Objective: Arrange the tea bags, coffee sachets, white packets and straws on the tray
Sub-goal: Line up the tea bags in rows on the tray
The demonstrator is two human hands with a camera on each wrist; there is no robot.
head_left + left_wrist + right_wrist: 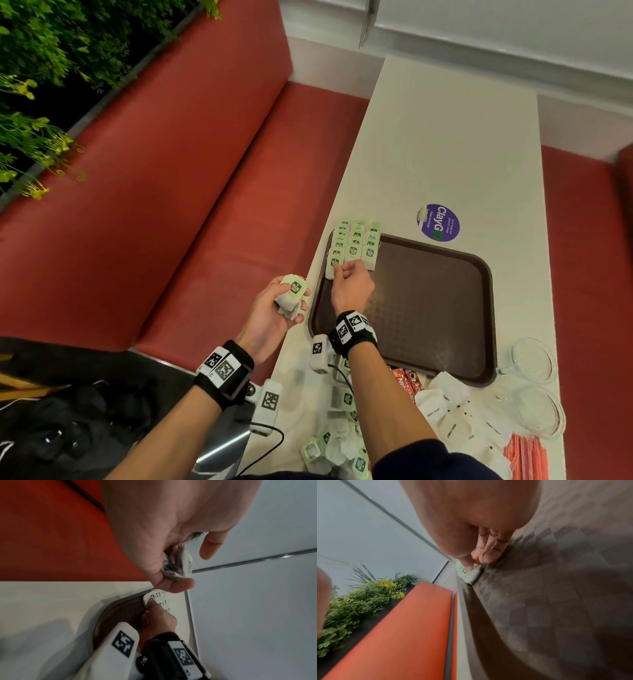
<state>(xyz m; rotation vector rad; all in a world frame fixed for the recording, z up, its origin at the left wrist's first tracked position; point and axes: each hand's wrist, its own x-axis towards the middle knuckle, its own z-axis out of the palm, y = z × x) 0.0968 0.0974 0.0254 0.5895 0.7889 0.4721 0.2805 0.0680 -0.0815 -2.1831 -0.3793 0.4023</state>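
Note:
A brown tray [428, 308] lies on the pale table. Green-tagged tea bags [356, 243] stand in three rows at its far left corner. My right hand [351, 281] is at the near end of the left row, thumb and curled fingers pinching a tea bag [331, 265]. The right wrist view shows the thumb on that tea bag [471, 574], which sits against the tray's rim [467, 601]. My left hand [274, 308] hovers off the table's left edge, gripping a stack of tea bags [291, 294]; in the left wrist view the stack [180, 563] sits between thumb and fingers.
Loose tea bags [342, 428] lie heaped near the table's front. Red coffee sachets [407, 383], white packets [455, 411] and striped straws [527, 455] lie right of them. Two glass cups [532, 359] stand at the right edge. A red bench [205, 205] runs along the left.

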